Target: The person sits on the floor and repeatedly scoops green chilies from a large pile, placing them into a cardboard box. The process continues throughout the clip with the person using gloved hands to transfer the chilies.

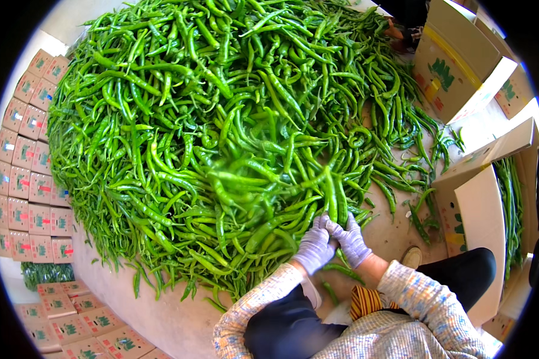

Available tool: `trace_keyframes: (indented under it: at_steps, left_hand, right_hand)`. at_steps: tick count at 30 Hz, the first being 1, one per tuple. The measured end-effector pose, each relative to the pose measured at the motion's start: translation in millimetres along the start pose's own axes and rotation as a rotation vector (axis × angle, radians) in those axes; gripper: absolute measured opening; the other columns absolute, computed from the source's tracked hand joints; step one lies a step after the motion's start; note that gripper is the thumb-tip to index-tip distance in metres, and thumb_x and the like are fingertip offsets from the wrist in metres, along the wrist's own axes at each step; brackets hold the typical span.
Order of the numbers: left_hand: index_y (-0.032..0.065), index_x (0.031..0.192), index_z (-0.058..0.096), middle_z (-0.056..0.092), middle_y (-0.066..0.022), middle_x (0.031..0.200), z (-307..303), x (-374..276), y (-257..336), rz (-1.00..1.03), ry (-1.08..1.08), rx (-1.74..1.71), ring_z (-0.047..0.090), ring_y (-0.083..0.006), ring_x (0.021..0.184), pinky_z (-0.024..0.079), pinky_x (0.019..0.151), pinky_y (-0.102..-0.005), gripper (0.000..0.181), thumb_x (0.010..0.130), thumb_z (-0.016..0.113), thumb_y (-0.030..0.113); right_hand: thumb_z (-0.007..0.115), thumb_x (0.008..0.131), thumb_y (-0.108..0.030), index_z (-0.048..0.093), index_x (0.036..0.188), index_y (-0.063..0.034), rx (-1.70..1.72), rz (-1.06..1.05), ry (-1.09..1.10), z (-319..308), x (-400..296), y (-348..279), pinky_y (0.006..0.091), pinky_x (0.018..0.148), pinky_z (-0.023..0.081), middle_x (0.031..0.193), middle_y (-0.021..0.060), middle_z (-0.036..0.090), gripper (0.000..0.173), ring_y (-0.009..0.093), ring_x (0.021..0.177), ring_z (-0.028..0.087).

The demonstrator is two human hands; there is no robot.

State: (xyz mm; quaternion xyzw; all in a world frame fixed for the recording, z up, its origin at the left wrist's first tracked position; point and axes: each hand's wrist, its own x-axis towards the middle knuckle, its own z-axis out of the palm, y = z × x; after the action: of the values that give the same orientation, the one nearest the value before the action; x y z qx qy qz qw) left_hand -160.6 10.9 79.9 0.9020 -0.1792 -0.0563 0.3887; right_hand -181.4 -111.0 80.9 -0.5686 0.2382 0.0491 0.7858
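My left hand and my right hand meet in front of my lap, both in pale lilac knit gloves. Between them they grip a few long green chili peppers by their lower ends, tips pointing away from me. Palms and gripped ends are hidden by the fingers. Just beyond, a huge heap of loose green chili peppers spreads over the floor, its near edge reaching my wrists. Some peppers in the middle of the heap look blurred.
Printed cardboard cartons are stacked at the left, with more cartons at lower left. A clear bag of peppers lies between them. At right, an open carton holds peppers; another carton stands behind. A co-worker's hand shows at upper right.
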Motion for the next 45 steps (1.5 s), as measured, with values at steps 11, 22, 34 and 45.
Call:
trace_keyframes:
  at_steps: [11,22,34,45]
  left_hand:
    - [0.0078,0.126,0.047,0.053,-0.0126,0.121,13.1,118.1,-60.3,0.054,-0.380,0.810,0.052,-0.0290,0.108,0.041,0.089,-0.0446,0.050,0.081,0.057,0.029]
    - [0.0052,0.095,0.058,0.060,-0.0164,0.086,42.9,31.7,-3.0,0.118,-0.012,0.003,0.059,-0.0355,0.075,0.048,0.067,-0.0429,0.024,0.079,0.061,0.023]
    - [0.0034,0.109,0.053,0.056,-0.0138,0.110,-116.2,90.7,-72.0,-0.149,0.812,0.615,0.048,-0.0344,0.108,0.037,0.095,-0.0450,0.034,0.079,0.062,0.017]
    - [-0.0063,0.121,0.050,0.057,-0.0267,0.115,-133.1,-40.1,-178.0,-0.785,-0.053,0.083,0.058,-0.0301,0.106,0.043,0.093,-0.0328,0.051,0.080,0.064,0.022]
  right_hand:
    - [0.053,0.085,-0.007,0.051,0.102,-0.0034,0.217,0.441,0.198,-89.0,22.4,1.3,0.0346,0.058,0.053,0.086,0.0122,0.064,0.018,0.022,0.069,0.062]
    - [0.069,0.080,-0.013,0.051,0.115,-0.0044,0.263,0.308,0.144,-46.6,49.0,-22.1,0.0311,0.071,0.051,0.095,0.0066,0.062,0.040,0.018,0.081,0.059]
    - [0.067,0.080,-0.016,0.055,0.109,0.0013,0.296,0.473,-0.069,-105.7,43.5,-26.3,0.0327,0.068,0.054,0.094,0.0109,0.062,0.036,0.018,0.077,0.062]
    - [0.069,0.076,-0.009,0.053,0.110,-0.0004,0.245,0.375,-0.148,-80.3,33.0,-26.1,0.0332,0.072,0.054,0.094,0.0114,0.064,0.039,0.020,0.078,0.063]
